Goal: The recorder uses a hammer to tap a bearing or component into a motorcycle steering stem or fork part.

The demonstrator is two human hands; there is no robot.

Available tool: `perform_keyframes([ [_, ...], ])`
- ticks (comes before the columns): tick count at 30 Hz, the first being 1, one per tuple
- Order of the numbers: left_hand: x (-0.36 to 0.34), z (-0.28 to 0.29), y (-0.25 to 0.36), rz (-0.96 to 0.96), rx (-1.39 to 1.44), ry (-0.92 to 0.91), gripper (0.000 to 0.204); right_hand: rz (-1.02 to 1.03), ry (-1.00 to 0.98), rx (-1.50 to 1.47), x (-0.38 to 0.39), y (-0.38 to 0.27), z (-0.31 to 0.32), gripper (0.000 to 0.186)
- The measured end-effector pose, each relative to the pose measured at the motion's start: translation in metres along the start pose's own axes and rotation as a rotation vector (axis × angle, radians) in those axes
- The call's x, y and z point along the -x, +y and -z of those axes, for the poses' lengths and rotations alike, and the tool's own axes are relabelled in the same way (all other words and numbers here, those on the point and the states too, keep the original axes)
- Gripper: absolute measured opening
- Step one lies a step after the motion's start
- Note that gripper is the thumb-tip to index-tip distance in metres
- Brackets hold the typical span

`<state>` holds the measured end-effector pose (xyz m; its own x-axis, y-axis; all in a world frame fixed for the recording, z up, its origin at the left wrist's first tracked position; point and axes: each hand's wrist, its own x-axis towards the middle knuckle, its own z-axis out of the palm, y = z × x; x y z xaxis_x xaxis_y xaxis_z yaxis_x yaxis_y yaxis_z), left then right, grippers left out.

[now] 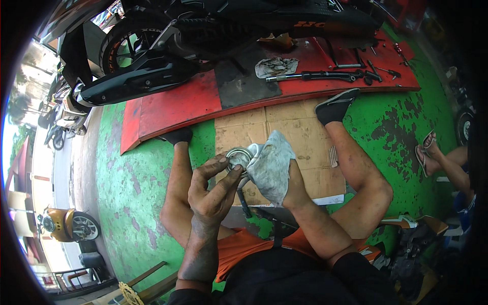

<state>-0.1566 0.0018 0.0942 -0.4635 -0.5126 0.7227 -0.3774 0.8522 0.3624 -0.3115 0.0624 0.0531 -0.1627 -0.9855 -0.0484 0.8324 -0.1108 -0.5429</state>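
In front of my lap I hold a small round metal part with a ring-shaped rim. The fingers and thumb of my left hand pinch it by that rim. A grey-white, stained rag drapes over my right hand and touches the right side of the metal part. The cloth hides most of my right fingers, which grip it from behind. Below both hands a sheet of brown cardboard lies on the floor between my legs.
Ahead stands a red platform with a black motorcycle on it. A crumpled dirty rag, a long black rod with a silver end and several tools lie there. Another person's foot is at right; a yellow scooter is at left.
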Motion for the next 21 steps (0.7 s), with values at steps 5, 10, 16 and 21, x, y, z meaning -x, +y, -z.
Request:
perform_keyframes([
  [5,0.002,-0.004,0.015,0.038,-0.072,-0.047,0.029,0.115,0.149,0.231,0.007,0.032,0.018,0.035],
  [10,0.012,-0.01,0.018,0.029,-0.052,-0.033,0.029,0.456,0.185,0.941,-0.011,0.018,-0.002,0.024],
  [16,0.001,-0.013,0.016,0.139,-0.087,0.011,0.028,-0.031,-0.056,0.354,-0.007,0.02,0.011,0.04],
  [21,-0.001,-0.014,0.023,0.158,-0.121,0.005,0.029,0.267,0.029,0.513,0.0,0.044,0.026,0.043],
])
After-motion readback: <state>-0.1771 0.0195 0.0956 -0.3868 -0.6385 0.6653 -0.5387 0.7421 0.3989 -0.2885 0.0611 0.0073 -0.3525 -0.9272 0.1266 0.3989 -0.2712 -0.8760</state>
